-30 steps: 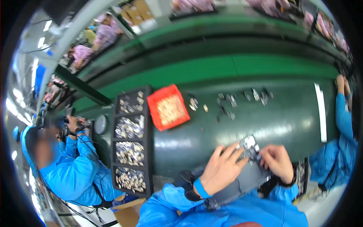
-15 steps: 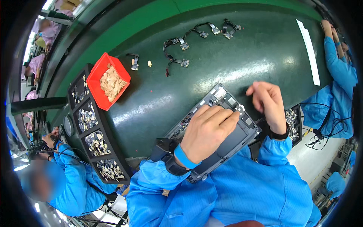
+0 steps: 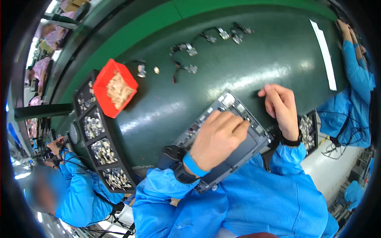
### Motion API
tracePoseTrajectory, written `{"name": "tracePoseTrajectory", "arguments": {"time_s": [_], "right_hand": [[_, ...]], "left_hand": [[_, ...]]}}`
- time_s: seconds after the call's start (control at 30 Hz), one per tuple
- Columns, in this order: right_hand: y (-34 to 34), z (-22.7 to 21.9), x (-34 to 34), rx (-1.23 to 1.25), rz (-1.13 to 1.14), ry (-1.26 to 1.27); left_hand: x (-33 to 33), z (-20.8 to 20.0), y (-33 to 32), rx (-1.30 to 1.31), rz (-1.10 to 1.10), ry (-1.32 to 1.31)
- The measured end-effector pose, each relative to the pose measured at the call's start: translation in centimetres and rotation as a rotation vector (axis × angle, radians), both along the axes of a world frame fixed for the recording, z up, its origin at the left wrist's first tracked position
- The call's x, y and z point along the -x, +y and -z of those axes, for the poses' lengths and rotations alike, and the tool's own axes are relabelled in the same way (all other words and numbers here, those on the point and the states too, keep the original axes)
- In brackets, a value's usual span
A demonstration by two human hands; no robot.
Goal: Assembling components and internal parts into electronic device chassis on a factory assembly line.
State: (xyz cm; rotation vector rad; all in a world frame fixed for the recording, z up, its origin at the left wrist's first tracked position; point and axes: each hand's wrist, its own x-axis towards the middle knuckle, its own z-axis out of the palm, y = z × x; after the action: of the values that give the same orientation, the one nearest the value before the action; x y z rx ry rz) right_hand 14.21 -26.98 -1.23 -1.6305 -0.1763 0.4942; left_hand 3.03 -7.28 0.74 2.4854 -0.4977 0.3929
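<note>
Board (image 3: 242, 137): grey, flat, tilted, at the near table (image 3: 254, 67) edge against the person's body. Left hand (image 3: 216, 137): lies palm-down on the board, fingers curled; grip cannot be told. Right hand (image 3: 281, 105): at the board's right end, fingers pinched together, contents unseen. Red bin (image 3: 116, 88) of parts: well left. Connectors (image 3: 190, 49): far side.

Left hand (image 3: 217, 137) flat, right hand (image 3: 282, 105) curled

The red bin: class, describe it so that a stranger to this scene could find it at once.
Start at the dark green table. Toward its left end stands a black tray of small metal parts. The red bin sits at that tray's far end, the only bright red thing, square and filled with pale pieces.
</note>
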Motion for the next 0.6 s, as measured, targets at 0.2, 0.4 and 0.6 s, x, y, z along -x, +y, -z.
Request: {"name": "tracePoseTrajectory", "arguments": {"time_s": [0.2, 0.4, 0.6], "right_hand": [[-2.1, 2.4, 1.2, 0.009, 0.108, -0.024], [-2.6, 3.2, 0.2, -0.047, 0.045, -0.081], [-2.3, 3.1, 0.2, -0.056, 0.062, -0.089]], "left_hand": [[1.1, 1.1, -1.5, -0.043, -0.027, -0.058], [0.5, 2.7, -3.4, -0.017, -0.064, -0.103], [0.1, 2.6, -2.7, 0.092, -0.027, -0.051]]}}
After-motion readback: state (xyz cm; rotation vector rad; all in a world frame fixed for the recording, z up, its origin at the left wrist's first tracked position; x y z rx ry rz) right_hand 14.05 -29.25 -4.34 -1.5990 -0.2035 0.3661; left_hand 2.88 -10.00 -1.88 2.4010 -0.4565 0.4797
